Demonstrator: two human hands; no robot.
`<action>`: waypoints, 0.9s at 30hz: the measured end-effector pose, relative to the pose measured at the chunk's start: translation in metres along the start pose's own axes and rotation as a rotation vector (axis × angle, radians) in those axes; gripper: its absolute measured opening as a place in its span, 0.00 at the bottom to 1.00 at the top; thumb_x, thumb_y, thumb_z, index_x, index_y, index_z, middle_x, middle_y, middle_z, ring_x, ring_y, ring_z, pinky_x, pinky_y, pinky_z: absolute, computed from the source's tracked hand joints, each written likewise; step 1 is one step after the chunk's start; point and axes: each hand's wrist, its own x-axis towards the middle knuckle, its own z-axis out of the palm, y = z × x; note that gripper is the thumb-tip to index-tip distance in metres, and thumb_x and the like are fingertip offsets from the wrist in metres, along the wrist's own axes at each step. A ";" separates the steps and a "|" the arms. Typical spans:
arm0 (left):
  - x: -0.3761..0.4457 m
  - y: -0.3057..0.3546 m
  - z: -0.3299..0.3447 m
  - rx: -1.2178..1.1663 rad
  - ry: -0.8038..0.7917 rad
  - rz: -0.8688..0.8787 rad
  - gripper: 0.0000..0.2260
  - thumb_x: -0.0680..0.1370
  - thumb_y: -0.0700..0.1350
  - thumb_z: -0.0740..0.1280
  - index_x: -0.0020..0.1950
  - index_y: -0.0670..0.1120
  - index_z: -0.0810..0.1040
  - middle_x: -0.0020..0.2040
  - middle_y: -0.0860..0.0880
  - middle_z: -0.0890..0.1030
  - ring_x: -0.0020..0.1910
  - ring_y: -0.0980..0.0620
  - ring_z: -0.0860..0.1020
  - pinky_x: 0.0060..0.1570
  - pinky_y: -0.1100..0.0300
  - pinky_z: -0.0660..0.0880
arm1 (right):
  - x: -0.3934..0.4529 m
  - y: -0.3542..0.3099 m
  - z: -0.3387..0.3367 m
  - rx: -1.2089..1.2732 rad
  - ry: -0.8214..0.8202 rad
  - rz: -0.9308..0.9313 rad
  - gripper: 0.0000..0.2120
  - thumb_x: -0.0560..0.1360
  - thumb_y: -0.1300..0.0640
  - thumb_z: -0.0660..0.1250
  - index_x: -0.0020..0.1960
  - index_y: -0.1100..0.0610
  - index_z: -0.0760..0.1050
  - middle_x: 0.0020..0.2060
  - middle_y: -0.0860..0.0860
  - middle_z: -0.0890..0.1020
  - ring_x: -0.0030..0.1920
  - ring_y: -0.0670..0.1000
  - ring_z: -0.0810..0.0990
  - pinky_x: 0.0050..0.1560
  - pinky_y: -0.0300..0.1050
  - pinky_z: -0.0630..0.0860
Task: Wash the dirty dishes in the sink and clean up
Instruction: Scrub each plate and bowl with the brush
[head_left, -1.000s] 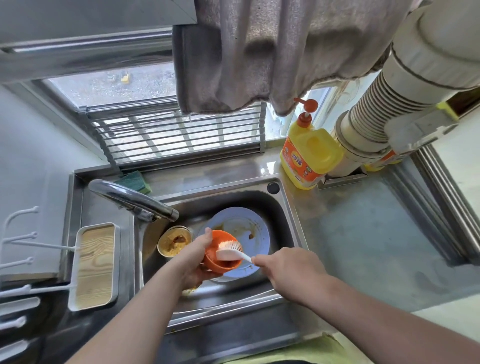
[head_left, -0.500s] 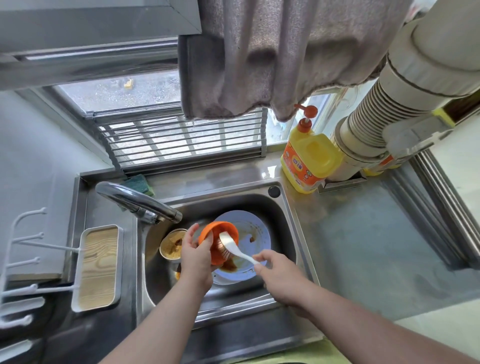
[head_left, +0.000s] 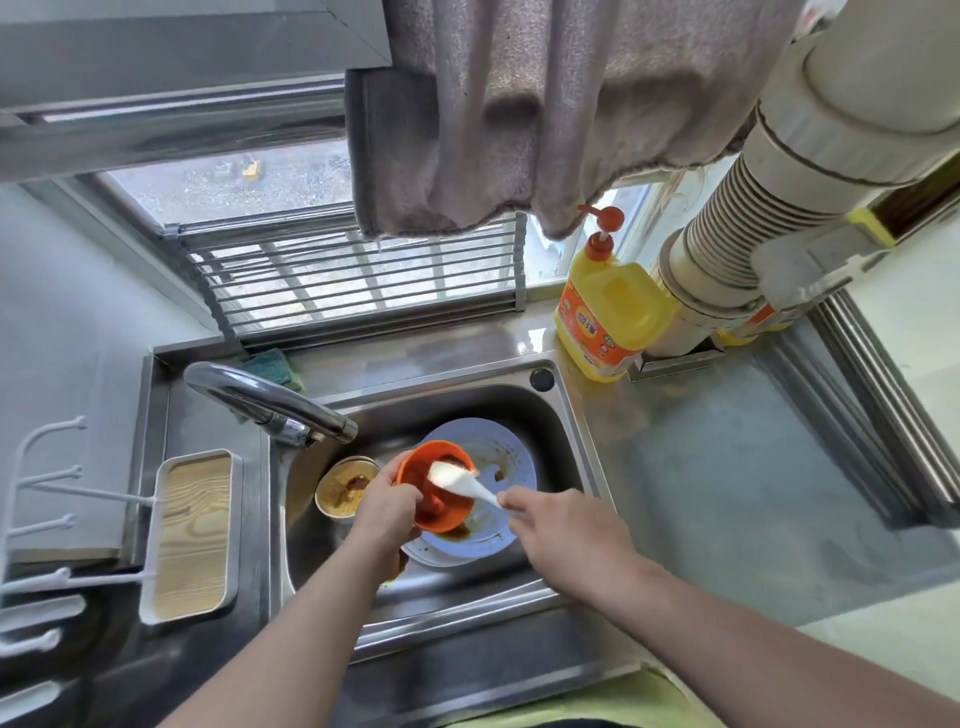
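My left hand (head_left: 385, 506) grips an orange bowl (head_left: 441, 506) by its left rim and holds it tilted over the steel sink (head_left: 566, 415). My right hand (head_left: 558, 535) pinches the handle of a white dish brush (head_left: 460, 480), whose head lies inside the bowl. Under the bowl rests a pale blue plate (head_left: 511, 457) smeared with brown sauce. A small tan bowl (head_left: 345, 488) with brown residue stands at the sink's left side.
The faucet (head_left: 270, 402) reaches over the sink's left edge. A yellow detergent bottle (head_left: 610, 317) stands at the back right, a green sponge (head_left: 272, 366) behind the faucet. A wood-bottomed white tray (head_left: 192, 535) sits on the left. A grey towel (head_left: 545, 104) hangs overhead.
My left hand has turned the orange bowl from tipped on its side to opening upward. The brush head has moved over the bowl's inside.
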 end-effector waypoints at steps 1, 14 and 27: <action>-0.002 0.002 0.002 -0.019 0.024 -0.013 0.24 0.80 0.33 0.60 0.64 0.59 0.79 0.60 0.48 0.79 0.57 0.44 0.77 0.51 0.43 0.82 | -0.003 -0.006 0.005 0.121 -0.041 0.018 0.12 0.83 0.44 0.58 0.65 0.38 0.71 0.47 0.49 0.83 0.45 0.55 0.81 0.44 0.48 0.78; -0.002 0.016 -0.005 0.223 0.065 0.025 0.26 0.72 0.32 0.62 0.61 0.59 0.77 0.57 0.47 0.80 0.51 0.41 0.80 0.42 0.42 0.86 | 0.005 -0.013 0.015 0.226 -0.133 0.076 0.11 0.83 0.48 0.60 0.63 0.40 0.74 0.47 0.50 0.82 0.40 0.54 0.77 0.39 0.46 0.73; 0.011 0.014 -0.017 0.284 -0.180 -0.173 0.28 0.72 0.32 0.60 0.63 0.58 0.81 0.62 0.43 0.80 0.60 0.39 0.78 0.59 0.39 0.80 | 0.009 -0.002 0.038 0.251 -0.144 0.136 0.12 0.82 0.44 0.61 0.65 0.38 0.75 0.53 0.48 0.83 0.44 0.54 0.81 0.41 0.46 0.74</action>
